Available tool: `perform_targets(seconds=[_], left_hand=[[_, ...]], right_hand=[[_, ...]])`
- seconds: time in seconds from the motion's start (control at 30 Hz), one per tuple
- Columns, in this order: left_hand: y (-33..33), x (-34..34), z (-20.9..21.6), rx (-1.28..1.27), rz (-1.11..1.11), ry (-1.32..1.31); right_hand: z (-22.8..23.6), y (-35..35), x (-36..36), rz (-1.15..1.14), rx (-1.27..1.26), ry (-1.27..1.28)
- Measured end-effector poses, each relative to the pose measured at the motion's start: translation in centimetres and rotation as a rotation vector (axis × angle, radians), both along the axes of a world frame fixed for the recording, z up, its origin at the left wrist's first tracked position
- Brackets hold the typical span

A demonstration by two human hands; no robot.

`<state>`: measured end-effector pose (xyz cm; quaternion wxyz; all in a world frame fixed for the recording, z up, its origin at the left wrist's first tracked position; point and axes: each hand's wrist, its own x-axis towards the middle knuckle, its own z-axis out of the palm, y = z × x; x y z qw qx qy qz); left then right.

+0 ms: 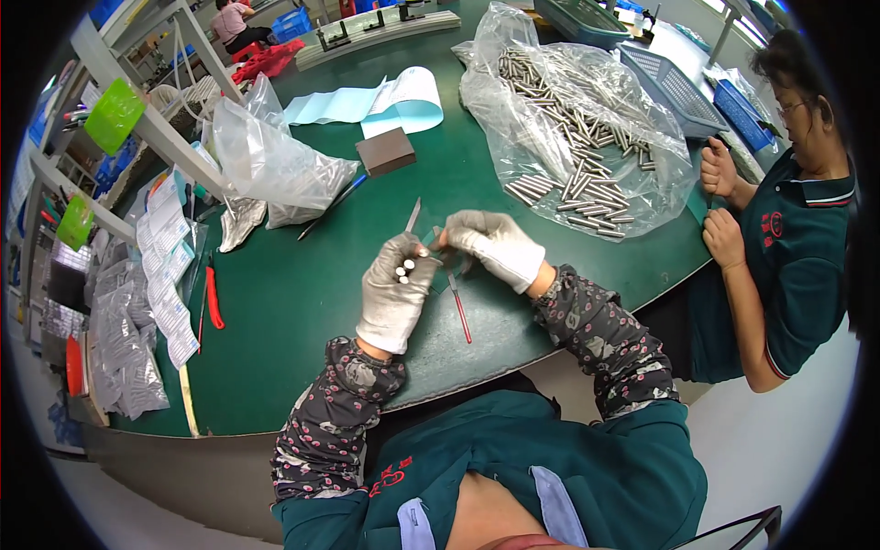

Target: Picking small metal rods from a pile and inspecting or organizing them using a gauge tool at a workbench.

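Note:
My left hand [396,284], in a white work glove with greyed fingers, is closed around several metal pins [405,269], whose bright round ends point up. A narrow metal piece [414,214] sticks out beyond its fingertips; I cannot tell whether that hand holds it. Close by on the right, my gloved right hand [495,246] has its fingers pinched together near the left fingertips. What it grips is too small and blurred to name. On the table just below lies a slim red-handled tool [461,310] with a metal tip.
A clear plastic bag [500,101] spreads open at the back right with many metal pins [587,192]. A brown block [386,151], blue pen [348,187], papers [403,96] and another plastic bag [275,174] lie at back left. Red-handled pliers [214,298] lie left. A co-worker [779,229] sits at right.

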<state>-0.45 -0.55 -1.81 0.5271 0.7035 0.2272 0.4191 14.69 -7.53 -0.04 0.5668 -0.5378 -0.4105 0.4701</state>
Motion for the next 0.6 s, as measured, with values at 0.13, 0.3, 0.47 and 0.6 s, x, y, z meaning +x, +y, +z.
perform_targets(seconds=[0.13, 0.3, 0.47, 0.6], left_hand=[[0.4, -0.9, 1.8, -0.577, -0.097, -0.187], [1.5, -1.0, 1.3, -0.855, -0.247, -0.398], [1.8, -1.4, 0.4, -0.954, -0.443, -0.442], [1.3, -1.3, 1.7, -0.741, -0.318, -0.137]], right_hand=[[0.2, -0.1, 4.6, -0.432, 0.017, -0.933], [1.7, -0.9, 7.5, -0.528, -0.459, -1.444], [1.5, 0.0, 7.3, -0.425, -0.546, -1.516], [1.4, 0.6, 6.8, -0.362, -0.464, -1.617]])
